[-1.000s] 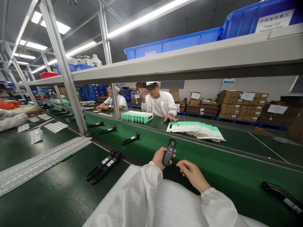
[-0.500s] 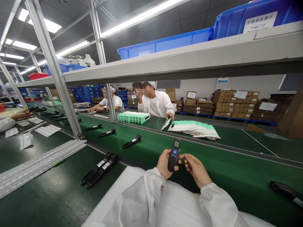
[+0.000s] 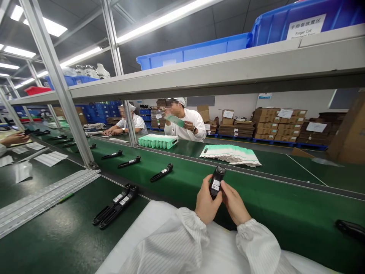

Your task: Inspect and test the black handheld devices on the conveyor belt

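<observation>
Left hand [image 3: 207, 201], lower frame, right of centre, forearm rising from the bottom edge: fingers curled closed round a black device [image 3: 217, 180], labels showing, rounded end uppermost. Right hand [image 3: 234, 201], just beside it: fingers bent, closed against the device's right side. Pair of devices [image 3: 119, 207], lower left, side by side on the dark green surface [image 3: 57, 239]. Flattened green-and-white boxes [image 3: 230, 155], right of centre. Long shelf [image 3: 182, 82], spanning the upper frame; metal post [image 3: 58, 83], left, crossing the view

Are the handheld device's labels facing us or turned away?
Facing us: white labels show on the handheld device between left hand and right hand.
</observation>
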